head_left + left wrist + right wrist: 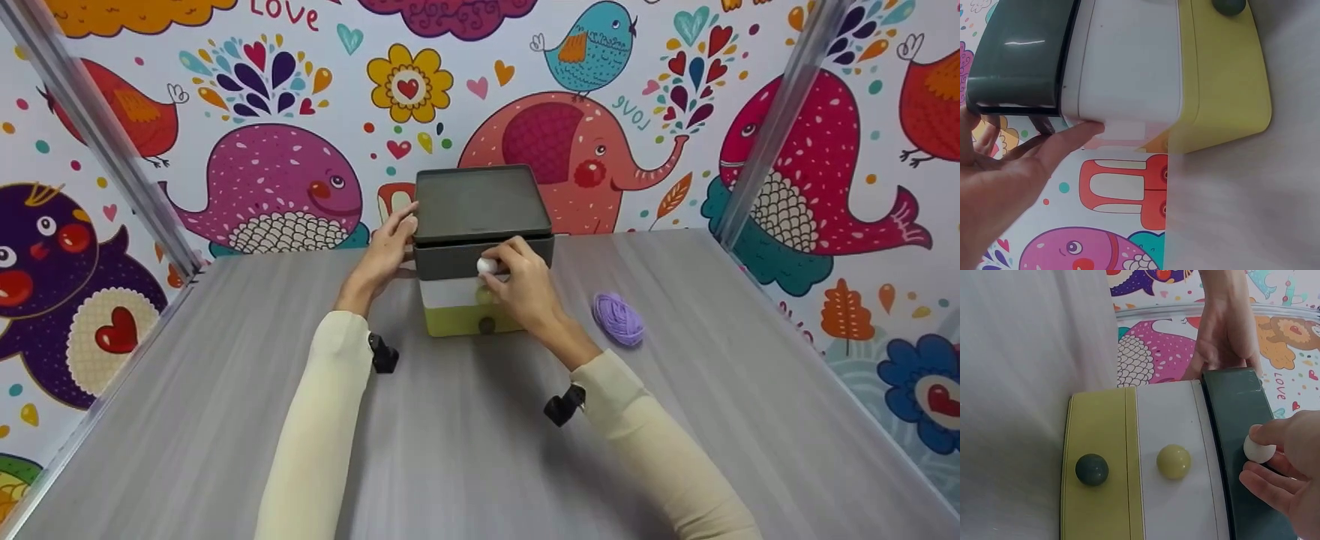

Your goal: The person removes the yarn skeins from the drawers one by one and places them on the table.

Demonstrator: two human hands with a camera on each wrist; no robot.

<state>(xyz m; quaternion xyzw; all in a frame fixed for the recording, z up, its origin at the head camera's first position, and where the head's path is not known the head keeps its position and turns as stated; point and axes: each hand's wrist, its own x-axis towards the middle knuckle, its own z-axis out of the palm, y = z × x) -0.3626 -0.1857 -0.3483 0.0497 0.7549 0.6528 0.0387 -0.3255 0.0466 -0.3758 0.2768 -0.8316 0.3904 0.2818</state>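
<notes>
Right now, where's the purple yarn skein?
In the head view, the purple yarn skein lies on the gray tabletop, to the right of the three-drawer box and the right hand.

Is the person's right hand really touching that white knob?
Touching. The right wrist view shows it: the right hand's thumb lies against the white knob, overlapping its edge with no gap.

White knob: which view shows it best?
Right wrist: the white knob is largest there, pinched by the right hand. The head view shows it smaller, partly covered; the left wrist view doesn't show it.
</notes>
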